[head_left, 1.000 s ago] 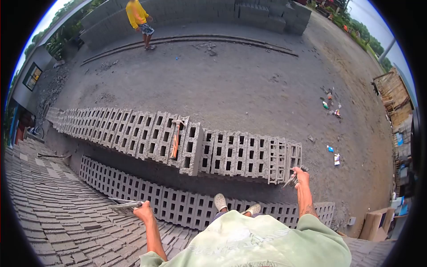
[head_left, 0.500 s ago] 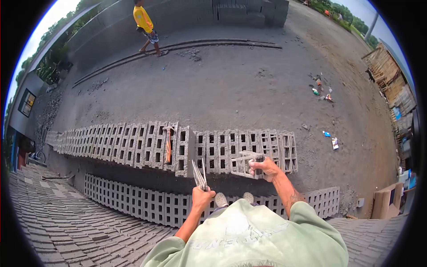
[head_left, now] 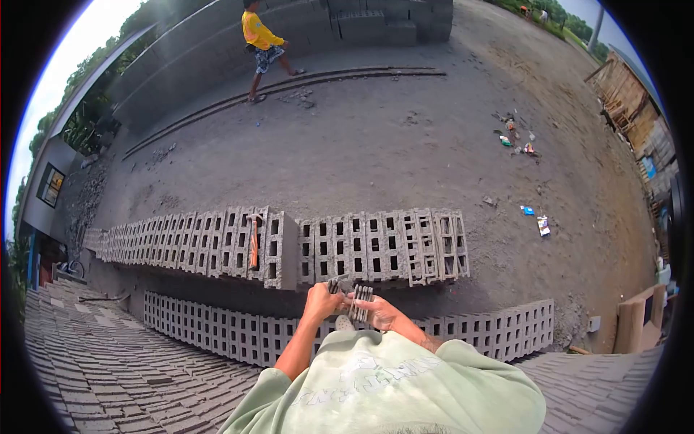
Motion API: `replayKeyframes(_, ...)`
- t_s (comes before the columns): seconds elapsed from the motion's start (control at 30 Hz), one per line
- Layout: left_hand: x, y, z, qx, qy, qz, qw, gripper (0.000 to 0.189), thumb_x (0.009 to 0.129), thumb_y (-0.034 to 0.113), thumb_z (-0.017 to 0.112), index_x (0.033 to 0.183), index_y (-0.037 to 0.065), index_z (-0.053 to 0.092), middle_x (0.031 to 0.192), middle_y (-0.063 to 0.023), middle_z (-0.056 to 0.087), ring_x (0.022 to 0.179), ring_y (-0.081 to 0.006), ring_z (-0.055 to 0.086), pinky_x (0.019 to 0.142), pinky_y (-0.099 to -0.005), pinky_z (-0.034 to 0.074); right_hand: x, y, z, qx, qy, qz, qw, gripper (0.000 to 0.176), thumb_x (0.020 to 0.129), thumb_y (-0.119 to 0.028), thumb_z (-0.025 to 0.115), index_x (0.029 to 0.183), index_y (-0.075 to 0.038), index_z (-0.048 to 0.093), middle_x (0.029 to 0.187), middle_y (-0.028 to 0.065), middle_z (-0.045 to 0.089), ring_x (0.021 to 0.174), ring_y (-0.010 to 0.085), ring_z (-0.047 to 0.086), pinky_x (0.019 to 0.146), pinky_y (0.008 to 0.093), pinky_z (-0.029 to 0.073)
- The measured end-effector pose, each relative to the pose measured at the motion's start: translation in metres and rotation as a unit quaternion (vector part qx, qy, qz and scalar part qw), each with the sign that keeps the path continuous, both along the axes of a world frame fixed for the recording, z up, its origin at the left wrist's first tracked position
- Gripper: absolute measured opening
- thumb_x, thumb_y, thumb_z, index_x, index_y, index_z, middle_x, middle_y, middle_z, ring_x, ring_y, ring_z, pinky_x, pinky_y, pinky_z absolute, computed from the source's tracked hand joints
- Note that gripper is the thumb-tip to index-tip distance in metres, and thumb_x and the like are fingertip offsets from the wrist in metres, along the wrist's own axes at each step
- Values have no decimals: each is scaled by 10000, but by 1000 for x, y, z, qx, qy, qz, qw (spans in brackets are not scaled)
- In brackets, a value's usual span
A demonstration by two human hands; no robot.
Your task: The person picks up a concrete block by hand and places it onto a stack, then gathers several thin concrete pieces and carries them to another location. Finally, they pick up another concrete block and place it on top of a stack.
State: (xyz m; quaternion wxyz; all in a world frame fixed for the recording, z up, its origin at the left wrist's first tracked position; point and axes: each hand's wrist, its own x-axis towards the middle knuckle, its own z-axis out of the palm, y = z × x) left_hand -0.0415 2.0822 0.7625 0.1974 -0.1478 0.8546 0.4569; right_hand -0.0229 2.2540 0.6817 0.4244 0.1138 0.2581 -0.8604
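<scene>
In front of my torso both hands are close together. My left hand (head_left: 319,301) is closed around thin grey ladder-shaped frames (head_left: 335,287), mostly hidden by the fingers. Right beside it, my right hand (head_left: 379,312) grips a stack of similar frames (head_left: 361,302), seen end-on. Just beyond my hands runs a row of hollow concrete blocks (head_left: 356,249) with rectangular holes. More ladder-shaped frames (head_left: 450,244) lie on its right end. A hammer (head_left: 254,241) with an orange handle rests on the taller blocks to the left.
A second row of hollow blocks (head_left: 499,333) runs close to my feet, with stacked blocks (head_left: 79,354) behind it. Across the dirt yard, a person in a yellow shirt (head_left: 262,40) walks near long rails (head_left: 347,74). Litter (head_left: 543,226) and a cardboard box (head_left: 639,318) are to the right.
My right hand has come off the row's right end with a frame and moved left to my left hand. The person in yellow has stepped to the right.
</scene>
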Motion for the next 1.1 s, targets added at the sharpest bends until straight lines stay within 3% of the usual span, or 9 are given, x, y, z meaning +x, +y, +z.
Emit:
replayKeyframes(0.2,6,29,30,-148,127,-77,978,300,693,220,682,794,-58,627,693,-259,595,709,-386,615,642,-407,482,3,4,26,-79,34,-10,996,409,796,-229,669,1138,-58,523,1068,42,591,997,178,556,900,362,420)
replayKeyframes(0.5,21,9,75,-227,131,-74,962,338,745,155,608,967,-96,564,1100,-271,476,1033,-378,496,864,-433,407,-10,-21,73,-91,98,37,990,426,776,-209,687,1146,-83,518,1087,14,580,1014,153,538,907,348,400)
replayKeyframes(0.63,28,-33,38,-99,230,-33,968,531,751,99,491,1229,-111,401,1179,-268,478,1068,-334,510,902,-374,412,-19,-62,94,-14,100,54,993,397,752,-158,713,1105,-96,541,1013,10,598,941,138,561,831,331,444)
replayKeyframes(0.67,30,-43,35,181,185,94,961,568,748,104,461,1268,-103,364,1194,-244,483,1070,-308,514,909,-356,411,-20,-77,96,32,87,63,994,385,742,-160,723,1083,-90,558,982,12,609,890,140,580,785,327,467)
replayKeyframes(0.7,30,-56,32,443,126,211,862,606,745,108,430,1306,-95,328,1209,-220,487,1072,-282,517,917,-339,410,-22,-94,99,78,76,73,991,373,732,-162,734,1061,-85,574,952,13,619,840,142,599,739,323,489)
replayKeyframes(0.77,39,-88,16,571,148,227,775,545,798,132,378,1294,-92,358,1213,-172,492,1075,-235,503,916,-312,402,-22,-132,100,113,83,65,988,310,703,-137,753,976,-67,621,868,25,637,748,147,620,655,311,506)
replayKeyframes(0.9,58,-157,-2,576,141,281,755,549,905,336,375,1284,-61,395,1298,-139,433,1183,-215,404,1004,-322,283,-15,-209,90,276,84,105,952,230,641,-74,772,839,-42,660,794,51,652,672,150,615,625,299,492)
replayKeyframes(1.0,83,-233,-25,365,87,341,862,577,847,325,484,1318,3,394,1368,-134,383,1267,-262,334,1029,-396,236,-10,-255,102,296,66,174,937,251,637,-63,774,855,-29,654,790,94,652,636,175,616,575,313,490)
replayKeyframes(1.1,123,-310,-133,307,6,409,859,682,713,235,595,1306,-34,393,1373,-163,374,1280,-275,328,1045,-394,228,-1,-299,113,262,70,217,938,231,659,-66,762,860,-47,649,763,74,649,641,159,620,553,323,497)
